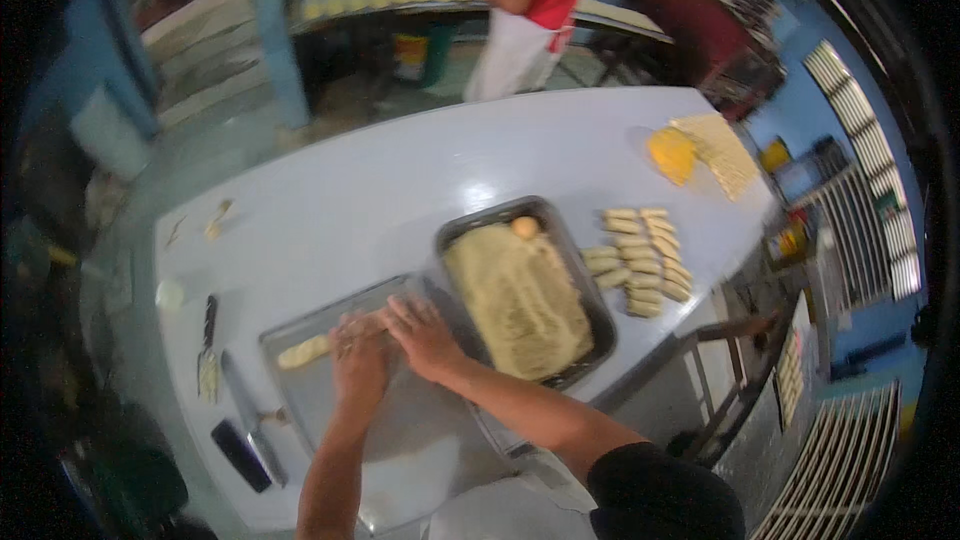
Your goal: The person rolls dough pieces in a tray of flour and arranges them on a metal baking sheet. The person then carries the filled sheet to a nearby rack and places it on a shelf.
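My left hand [360, 349] and my right hand [421, 334] lie side by side over the upper edge of a flat metal baking tray [442, 457], fingers touching near the tips. What lies beneath them is hidden, so their hold cannot be told. A pale piece of shaped dough [304, 352] sits in the tray's upper left corner, just left of my left hand. To the right of my right hand stands a deep dark pan [604, 315] of tan crumbs [517, 300], with a round orange-brown item [525, 226] at its top.
Rows of dough pieces [641, 262] lie right of the pan. A serrated knife [210, 345], a long blade [240, 390] and a dark-handled scraper [241, 456] lie at left. Yellow stuff [673, 155] lies at the far right. Across the room, a person in red [536, 7] works at another table.
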Tool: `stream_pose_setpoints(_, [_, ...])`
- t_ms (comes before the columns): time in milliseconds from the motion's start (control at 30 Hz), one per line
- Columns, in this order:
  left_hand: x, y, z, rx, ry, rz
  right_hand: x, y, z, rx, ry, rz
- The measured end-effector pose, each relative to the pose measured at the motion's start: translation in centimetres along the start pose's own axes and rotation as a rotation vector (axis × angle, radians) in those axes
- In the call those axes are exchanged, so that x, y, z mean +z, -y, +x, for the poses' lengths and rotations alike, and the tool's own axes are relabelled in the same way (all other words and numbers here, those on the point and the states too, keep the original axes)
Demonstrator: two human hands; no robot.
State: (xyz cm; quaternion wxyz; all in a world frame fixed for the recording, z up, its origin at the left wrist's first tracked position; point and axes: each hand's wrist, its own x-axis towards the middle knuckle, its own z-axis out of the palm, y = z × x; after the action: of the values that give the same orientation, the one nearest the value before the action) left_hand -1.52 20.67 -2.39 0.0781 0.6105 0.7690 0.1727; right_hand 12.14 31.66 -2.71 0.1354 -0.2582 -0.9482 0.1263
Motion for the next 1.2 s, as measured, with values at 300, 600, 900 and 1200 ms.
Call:
stream_pose_setpoints(300, [-1.5,-10.4,-2.4,-0.284,-0.119,-0.308,-18.3,-26.3,-11.0,0.707,-0.121,-0.020])
stream_pose_setpoints(600, [2.0,-28.6,-0.3,-0.210,0.110,-0.437,-19.2,-37.9,-9.3,0.259,0.549,-0.125])
stream_pose_setpoints(900, [5.9,-39.0,4.3,-0.048,-0.028,-0.858,-21.0,-34.5,-13.6,0.483,0.170,0.331])
stream_pose_setpoints(1200, [5.3,-38.3,5.5,-0.211,0.058,-0.867,-19.2,-34.5,-11.3,0.328,0.485,-0.004])
